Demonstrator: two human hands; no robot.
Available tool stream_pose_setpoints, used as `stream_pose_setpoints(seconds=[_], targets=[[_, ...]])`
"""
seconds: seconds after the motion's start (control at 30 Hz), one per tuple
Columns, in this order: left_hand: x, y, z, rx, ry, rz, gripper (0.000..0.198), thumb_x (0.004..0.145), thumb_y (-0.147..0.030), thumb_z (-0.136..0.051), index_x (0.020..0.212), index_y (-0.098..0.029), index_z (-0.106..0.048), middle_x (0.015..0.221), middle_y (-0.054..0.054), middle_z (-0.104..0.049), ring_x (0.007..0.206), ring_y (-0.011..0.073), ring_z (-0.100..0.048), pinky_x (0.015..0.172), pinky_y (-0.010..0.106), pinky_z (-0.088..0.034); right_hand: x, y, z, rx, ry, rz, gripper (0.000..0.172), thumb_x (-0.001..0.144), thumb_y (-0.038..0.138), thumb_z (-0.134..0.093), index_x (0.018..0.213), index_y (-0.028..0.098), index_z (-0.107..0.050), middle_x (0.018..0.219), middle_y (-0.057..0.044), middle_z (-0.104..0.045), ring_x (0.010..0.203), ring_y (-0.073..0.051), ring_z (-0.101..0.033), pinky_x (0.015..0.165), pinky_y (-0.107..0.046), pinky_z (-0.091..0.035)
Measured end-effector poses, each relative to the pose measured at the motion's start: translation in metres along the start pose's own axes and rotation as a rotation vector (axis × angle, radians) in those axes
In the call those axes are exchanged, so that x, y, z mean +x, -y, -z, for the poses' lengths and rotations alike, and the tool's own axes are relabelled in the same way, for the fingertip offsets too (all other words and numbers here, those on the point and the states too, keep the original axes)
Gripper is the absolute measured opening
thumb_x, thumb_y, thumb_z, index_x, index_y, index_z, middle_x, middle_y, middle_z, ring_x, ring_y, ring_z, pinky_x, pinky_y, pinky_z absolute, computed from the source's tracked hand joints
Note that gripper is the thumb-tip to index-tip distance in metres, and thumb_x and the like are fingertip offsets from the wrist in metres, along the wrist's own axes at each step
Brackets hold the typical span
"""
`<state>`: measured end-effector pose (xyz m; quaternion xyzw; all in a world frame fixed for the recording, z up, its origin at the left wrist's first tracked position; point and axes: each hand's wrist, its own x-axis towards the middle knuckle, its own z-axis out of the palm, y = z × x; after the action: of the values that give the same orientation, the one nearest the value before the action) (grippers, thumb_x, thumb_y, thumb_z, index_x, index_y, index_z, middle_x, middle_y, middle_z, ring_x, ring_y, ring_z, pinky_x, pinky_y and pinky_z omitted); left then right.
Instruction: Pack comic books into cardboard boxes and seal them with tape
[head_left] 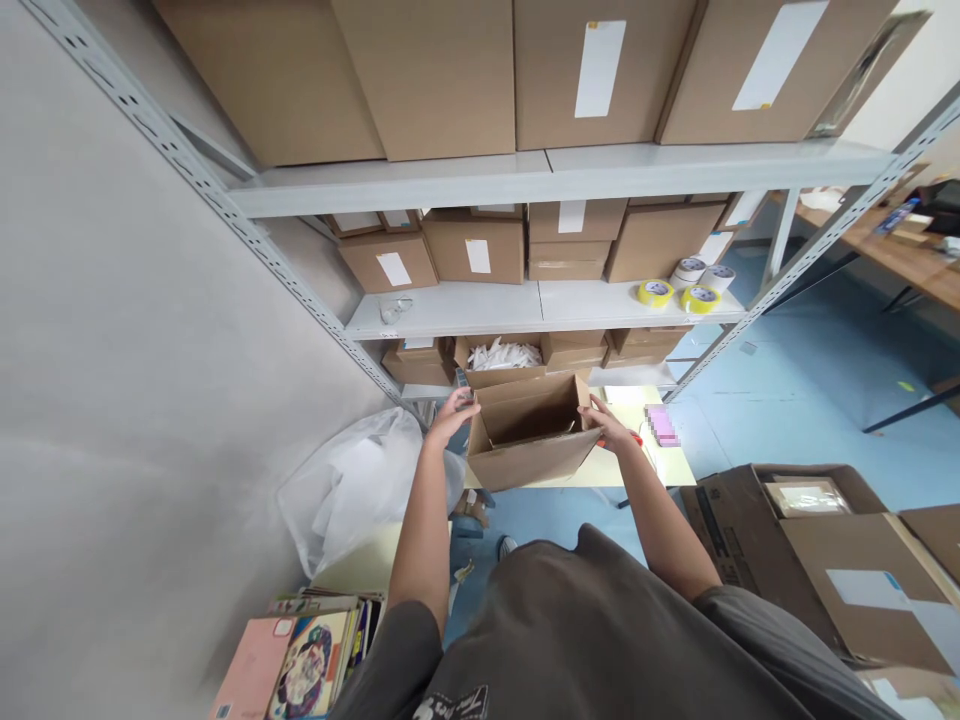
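Observation:
An open, empty brown cardboard box [529, 435] is held up in front of me above a pale yellow table [667, 465]. My left hand [454, 412] grips the box's left side near the top flap, fingers curled around the edge. My right hand [607, 425] grips the right side the same way. The flaps stand open and the inside shows bare cardboard.
A grey metal shelf unit [540, 170] holds several brown boxes and rolls of tape [679, 285]. An open box of white items [504, 357] sits behind. A clear plastic bag [352, 480] lies left, books [315, 655] at lower left, large open cartons [817, 550] at right.

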<state>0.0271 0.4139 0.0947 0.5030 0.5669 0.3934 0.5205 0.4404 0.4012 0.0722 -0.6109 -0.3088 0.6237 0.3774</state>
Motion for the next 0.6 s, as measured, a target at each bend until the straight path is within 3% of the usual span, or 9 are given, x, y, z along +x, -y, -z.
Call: stream_pose_setpoints(seconds=[0.1,0.17,0.23,0.43,0.6], targets=[[0.024,-0.02,-0.005,0.293,-0.116,0.028,0.043,0.072,-0.047,-0.086,0.102,-0.023,-0.067,0.089,0.003,-0.074,0.088,0.0246,-0.071,0.078,0.033,-0.053,-0.005,0.004,-0.002,-0.005,-0.004,-0.036,0.099,0.078,0.046,-0.089,0.167,0.038,-0.045,0.146,-0.007,-0.072,0.113,-0.027,-0.075,0.079,-0.029,-0.06],[0.032,-0.028,-0.013,0.466,-0.148,0.007,0.038,0.072,-0.048,-0.086,0.083,-0.024,-0.059,0.075,-0.001,-0.067,0.08,0.023,-0.067,0.074,0.031,-0.048,-0.008,0.007,-0.002,0.01,-0.01,-0.038,0.097,0.079,0.044,-0.088,0.167,0.037,-0.046,0.145,-0.008,-0.073,0.114,-0.028,-0.076,0.081,-0.03,-0.061],[0.036,-0.033,-0.025,0.579,-0.206,0.022,0.042,0.075,-0.052,-0.085,0.076,-0.025,-0.052,0.073,0.0,-0.065,0.081,0.0243,-0.067,0.074,0.031,-0.046,-0.011,0.009,-0.003,0.02,-0.011,-0.038,0.096,0.08,0.042,-0.088,0.166,0.036,-0.047,0.145,-0.008,-0.073,0.116,-0.028,-0.075,0.083,-0.031,-0.061],[0.042,-0.029,-0.053,0.616,-0.426,0.107,0.059,0.069,-0.068,-0.09,0.093,-0.025,-0.057,0.098,0.011,-0.073,0.1,0.0335,-0.071,0.081,0.036,-0.049,-0.015,0.016,-0.003,0.024,0.014,-0.04,0.097,0.082,0.039,-0.087,0.169,0.033,-0.044,0.148,-0.009,-0.071,0.124,-0.029,-0.074,0.087,-0.03,-0.062],[0.043,-0.001,-0.035,0.317,-0.293,0.044,0.061,0.075,-0.059,-0.089,0.115,-0.023,-0.062,0.096,0.006,-0.073,0.091,0.0252,-0.073,0.088,0.037,-0.055,-0.012,0.015,-0.004,0.016,0.007,-0.037,0.101,0.08,0.037,-0.089,0.169,0.033,-0.042,0.144,-0.01,-0.073,0.126,-0.03,-0.073,0.095,-0.033,-0.062]])
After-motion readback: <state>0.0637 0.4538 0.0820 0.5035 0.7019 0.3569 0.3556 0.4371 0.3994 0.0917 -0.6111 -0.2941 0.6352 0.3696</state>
